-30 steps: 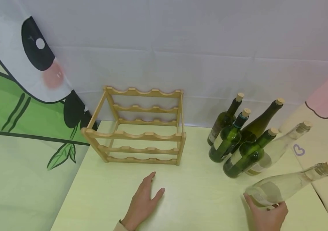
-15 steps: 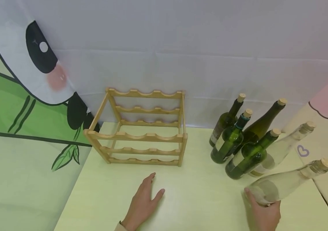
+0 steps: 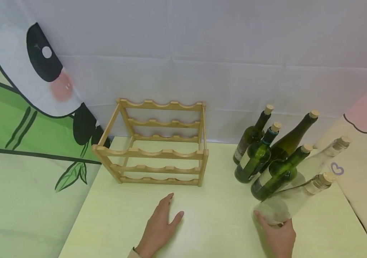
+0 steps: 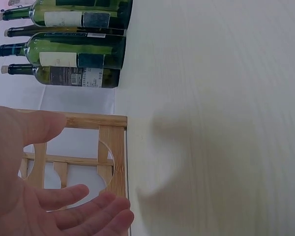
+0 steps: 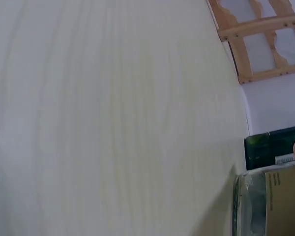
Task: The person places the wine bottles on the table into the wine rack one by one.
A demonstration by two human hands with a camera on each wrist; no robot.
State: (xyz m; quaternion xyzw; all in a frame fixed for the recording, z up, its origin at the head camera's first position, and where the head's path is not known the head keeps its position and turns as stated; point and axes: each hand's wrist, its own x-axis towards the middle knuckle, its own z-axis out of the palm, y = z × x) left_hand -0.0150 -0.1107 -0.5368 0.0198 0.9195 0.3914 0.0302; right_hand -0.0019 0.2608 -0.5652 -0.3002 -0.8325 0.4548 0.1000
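Note:
In the head view my right hand grips a clear corked wine bottle low on its body, thumb on the left side. Its base and label fill the lower right corner of the right wrist view; whether the base touches the table I cannot tell. My left hand holds nothing, fingers spread, just in front of a wooden wine rack. In the left wrist view, that hand's fingers overlap the rack's frame. The rack has scalloped rails and bears no bottles.
Several green corked bottles stand grouped at the right rear of the pale table. A second clear bottle stands behind the held one, partly hidden by it. A printed cloth hangs behind the table.
My right hand has moved left with the clear bottle, which now overlaps the other clear bottle in the head view. The left hand stays where it was.

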